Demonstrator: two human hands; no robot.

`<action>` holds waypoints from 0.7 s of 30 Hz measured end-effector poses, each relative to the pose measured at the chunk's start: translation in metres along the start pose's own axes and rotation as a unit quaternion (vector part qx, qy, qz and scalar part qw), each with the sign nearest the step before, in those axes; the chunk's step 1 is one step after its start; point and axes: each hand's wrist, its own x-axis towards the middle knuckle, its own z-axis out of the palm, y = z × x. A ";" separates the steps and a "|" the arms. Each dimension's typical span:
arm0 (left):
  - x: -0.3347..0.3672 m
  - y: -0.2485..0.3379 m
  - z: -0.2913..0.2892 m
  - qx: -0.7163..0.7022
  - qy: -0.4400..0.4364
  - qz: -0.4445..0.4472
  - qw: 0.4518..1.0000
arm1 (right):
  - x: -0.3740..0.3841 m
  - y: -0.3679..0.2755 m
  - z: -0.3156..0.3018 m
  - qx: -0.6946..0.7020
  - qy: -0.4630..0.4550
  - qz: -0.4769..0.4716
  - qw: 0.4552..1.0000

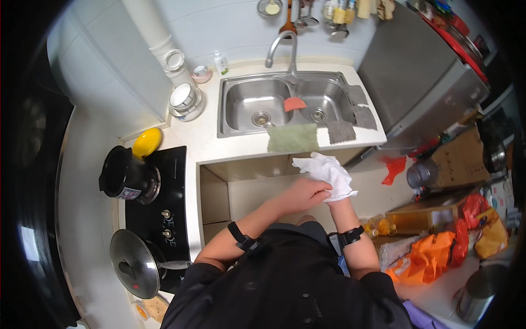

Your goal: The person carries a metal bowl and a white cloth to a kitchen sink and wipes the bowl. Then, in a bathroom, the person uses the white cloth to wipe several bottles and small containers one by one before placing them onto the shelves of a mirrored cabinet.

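In front of my body, a white cloth covers my right hand down to the wrist. It is loose and crumpled at its far end, and I cannot tell whether it is a glove or a rag. The fingers of my right hand are hidden beneath it. My left hand reaches across from the left, its fingers closed on the cloth's edge close to the right wrist. Just beyond both hands, a green cloth hangs over the counter's front edge.
A double sink with a red cloth on its divider lies ahead. Grey cloths edge its right side. On the left, a stove bears a black pot and a lidded pan. Bags crowd the right.
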 end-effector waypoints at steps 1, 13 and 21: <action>0.004 -0.017 -0.009 0.003 0.008 -0.009 1.000 | 0.013 -0.006 -0.002 0.191 0.076 0.005 0.979; 0.077 -0.138 -0.095 -0.430 0.319 -0.329 0.778 | 0.187 0.058 0.036 0.434 -0.154 0.264 0.847; 0.034 -0.225 -0.148 -0.473 0.573 -0.328 0.583 | 0.292 0.081 0.021 -0.026 -0.317 -0.053 0.947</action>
